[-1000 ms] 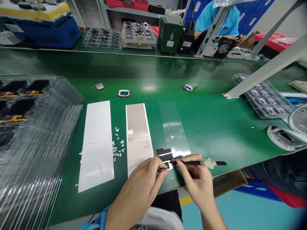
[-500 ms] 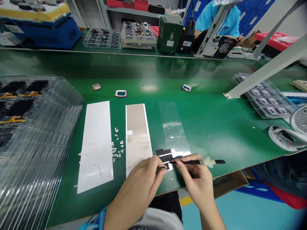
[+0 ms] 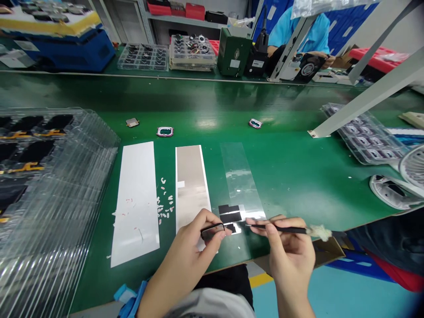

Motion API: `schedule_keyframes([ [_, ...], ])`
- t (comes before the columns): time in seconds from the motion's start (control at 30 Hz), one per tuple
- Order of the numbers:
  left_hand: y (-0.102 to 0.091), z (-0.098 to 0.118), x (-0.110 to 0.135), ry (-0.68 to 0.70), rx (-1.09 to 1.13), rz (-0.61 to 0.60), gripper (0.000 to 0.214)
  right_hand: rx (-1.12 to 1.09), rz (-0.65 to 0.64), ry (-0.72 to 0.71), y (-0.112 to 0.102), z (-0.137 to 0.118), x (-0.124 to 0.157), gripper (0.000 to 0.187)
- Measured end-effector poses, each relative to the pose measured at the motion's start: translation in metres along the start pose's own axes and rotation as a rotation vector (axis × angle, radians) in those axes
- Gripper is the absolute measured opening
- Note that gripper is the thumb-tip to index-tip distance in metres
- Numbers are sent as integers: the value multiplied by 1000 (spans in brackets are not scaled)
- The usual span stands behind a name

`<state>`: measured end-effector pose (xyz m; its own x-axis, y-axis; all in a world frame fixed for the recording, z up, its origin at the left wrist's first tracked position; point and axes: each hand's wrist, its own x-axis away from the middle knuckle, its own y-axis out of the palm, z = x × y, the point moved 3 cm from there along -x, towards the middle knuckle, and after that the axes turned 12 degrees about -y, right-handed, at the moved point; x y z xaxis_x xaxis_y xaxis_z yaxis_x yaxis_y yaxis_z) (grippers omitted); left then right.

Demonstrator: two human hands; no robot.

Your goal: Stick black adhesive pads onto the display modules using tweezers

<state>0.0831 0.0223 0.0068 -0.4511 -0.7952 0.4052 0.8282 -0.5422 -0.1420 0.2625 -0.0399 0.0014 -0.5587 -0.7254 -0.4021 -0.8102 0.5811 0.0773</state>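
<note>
My left hand (image 3: 187,249) is closed on a small dark glass watch screen (image 3: 211,231) with a black rounded rim, held tilted between thumb and fingers. My right hand (image 3: 293,247) grips black tweezers (image 3: 291,229) with a pale wrapping around the rear part. The tweezers' tip points left, apart from the screen. Beyond the hands, black strips (image 3: 231,217) lie at the near end of a clear film sheet (image 3: 240,168). Left of that is a beige sheet with white edges (image 3: 188,170), partly behind my left hand.
Small white scraps (image 3: 164,207) lie beside a long white sheet (image 3: 136,190). Clear trays (image 3: 62,212) are stacked at the left. Small watch frames (image 3: 164,131) sit farther back. A slanted metal post (image 3: 364,97) and a parts tray (image 3: 364,132) stand right. A co-worker (image 3: 298,33) sits opposite.
My right hand and the tweezers have moved right, away from the left hand. My left hand has shifted slightly left and turned the watch screen so more of its face shows.
</note>
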Motion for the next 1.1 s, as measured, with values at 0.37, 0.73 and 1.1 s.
schedule_keyframes([
  [0.37, -7, 6, 1, 105, 202, 18, 17, -190, -151, -259, 58, -39, 8, 21],
  [0.73, -7, -4, 3, 239, -40, 150, 26, -239, -34, -334, 59, -36, 9, 21],
  [1.1, -3, -2, 4, 329, -97, 144, 52, -211, -96, -429, 76, -28, 18, 28],
])
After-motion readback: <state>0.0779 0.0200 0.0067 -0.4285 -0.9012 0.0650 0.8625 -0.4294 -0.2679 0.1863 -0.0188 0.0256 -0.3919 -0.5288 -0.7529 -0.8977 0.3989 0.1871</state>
